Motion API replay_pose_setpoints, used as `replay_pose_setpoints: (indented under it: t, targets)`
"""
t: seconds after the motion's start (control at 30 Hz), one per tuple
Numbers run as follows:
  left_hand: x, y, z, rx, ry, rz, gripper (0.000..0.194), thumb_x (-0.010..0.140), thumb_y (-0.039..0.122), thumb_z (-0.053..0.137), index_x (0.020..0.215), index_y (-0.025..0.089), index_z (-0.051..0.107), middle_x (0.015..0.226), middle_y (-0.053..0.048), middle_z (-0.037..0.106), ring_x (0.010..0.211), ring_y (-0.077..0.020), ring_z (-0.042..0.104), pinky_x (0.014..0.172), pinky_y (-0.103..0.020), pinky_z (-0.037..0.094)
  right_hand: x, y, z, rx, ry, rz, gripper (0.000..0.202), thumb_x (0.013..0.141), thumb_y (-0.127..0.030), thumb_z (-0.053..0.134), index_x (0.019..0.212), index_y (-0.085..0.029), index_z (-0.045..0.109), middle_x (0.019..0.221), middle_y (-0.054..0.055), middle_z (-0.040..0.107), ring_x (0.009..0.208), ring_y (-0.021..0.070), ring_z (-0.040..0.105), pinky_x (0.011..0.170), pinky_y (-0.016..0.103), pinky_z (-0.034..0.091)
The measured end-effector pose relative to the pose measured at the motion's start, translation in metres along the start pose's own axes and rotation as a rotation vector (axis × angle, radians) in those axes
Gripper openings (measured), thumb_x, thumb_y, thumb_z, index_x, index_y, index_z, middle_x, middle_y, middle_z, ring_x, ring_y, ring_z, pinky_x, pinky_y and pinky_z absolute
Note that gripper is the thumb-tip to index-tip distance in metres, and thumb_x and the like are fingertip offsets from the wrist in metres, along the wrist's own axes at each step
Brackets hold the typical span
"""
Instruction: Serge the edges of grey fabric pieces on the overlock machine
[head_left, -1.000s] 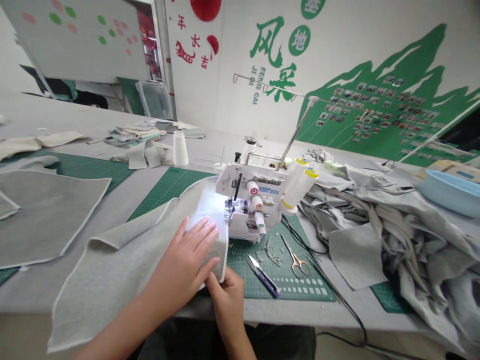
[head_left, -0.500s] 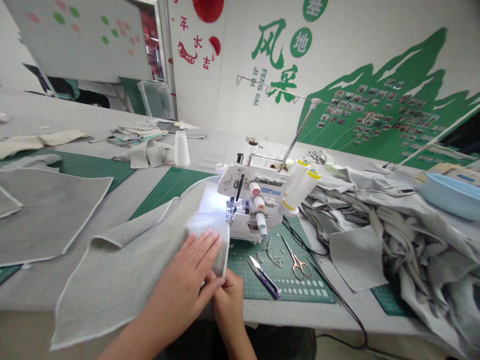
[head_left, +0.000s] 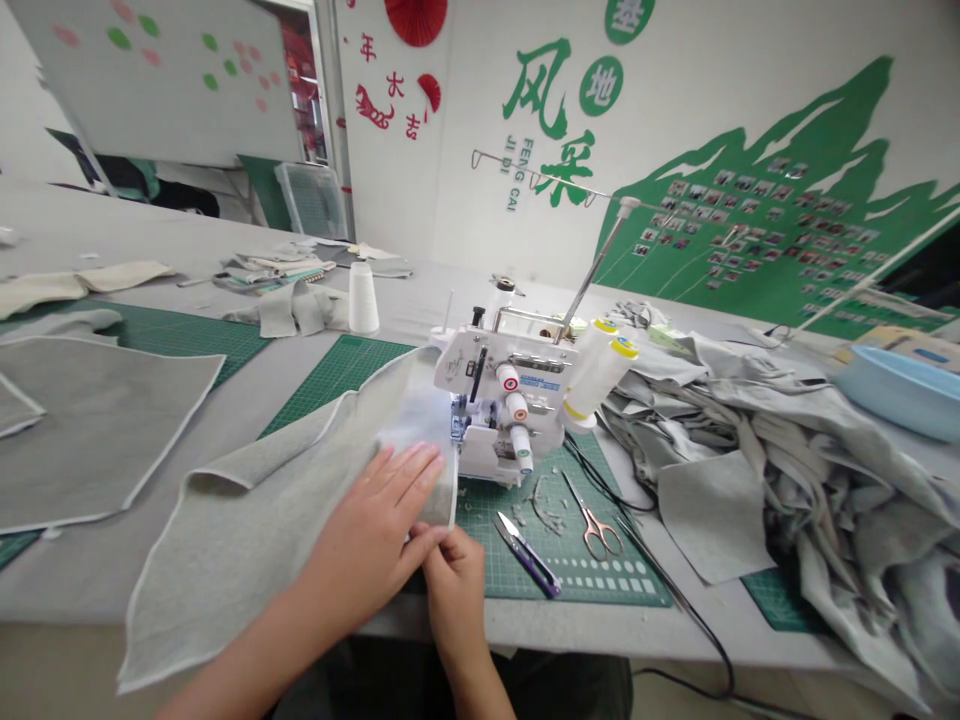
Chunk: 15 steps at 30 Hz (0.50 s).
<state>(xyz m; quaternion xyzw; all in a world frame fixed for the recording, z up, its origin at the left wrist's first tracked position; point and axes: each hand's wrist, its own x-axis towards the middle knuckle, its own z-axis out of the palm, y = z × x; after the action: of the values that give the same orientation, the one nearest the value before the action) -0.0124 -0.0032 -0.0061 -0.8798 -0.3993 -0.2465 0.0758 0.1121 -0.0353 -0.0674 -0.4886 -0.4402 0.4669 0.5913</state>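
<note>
Worktop (head_left: 555, 630) carries everything. Heap of cloth (head_left: 825, 440) fills its right side. Gray cloth (head_left: 262, 540) lies toward the near edge, left of centre: right edge runs up to the needle area of the sewing machine (head_left: 487, 360), near left corner hangs past the worktop's near edge. Risk: that overhang could drag the cloth off line if its weight pulls. Long fold along its far left side could also creep under if pushed right.

Machine sits on the cutting mat (head_left: 502, 582), lamp lit. Left hand (head_left: 386, 510) is flat on the cloth, fingers extended, pressing, not gripping; fingertips near the needle area. Too far forward and they'd be at risk. Right hand (head_left: 457, 565) has thumb and fingers pinched closed on the cloth's near right corner, contact partly hidden. Uneven tension between hands could skew the edge.

Cable (head_left: 705, 630) crosses the near edge to the right; a snag could tug the machine. Scissors (head_left: 600, 530), snips (head_left: 529, 555), blades exposed, lie right of the hands; a sideways sweep could catch them. Thread scraps (head_left: 551, 510) beside.
</note>
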Motion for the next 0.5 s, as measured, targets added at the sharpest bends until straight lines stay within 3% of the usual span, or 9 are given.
replay_pose_setpoints:
  t: [0.3,0.5]
  targets:
    - [0.015,-0.014,0.004,-0.031,-0.016,0.016,0.059,0.093,0.030,0.061,0.146,0.012,0.044,0.151,-0.015,0.049,0.139,-0.0301,0.046,0.118,-0.053,0.032,0.014,-0.005,0.004,0.031,0.008,-0.020,0.024,0.083,-0.030,0.064,0.068,-0.016,0.075,0.063,0.001,0.068,0.062,0.0154,0.055,0.062,0.026,0.044]
    - [0.004,-0.001,-0.011,-0.061,0.026,0.122,0.055,0.095,0.023,0.057,0.147,0.012,0.045,0.146,-0.013,0.055,0.139,-0.0284,0.046,0.117,-0.049,0.037,0.017,0.001,0.007,0.042,0.023,-0.020,0.035,0.085,-0.038,0.063,0.058,-0.016,0.061,0.055,-0.003,0.054,0.055,0.0115,0.043,0.054,0.023,0.037]
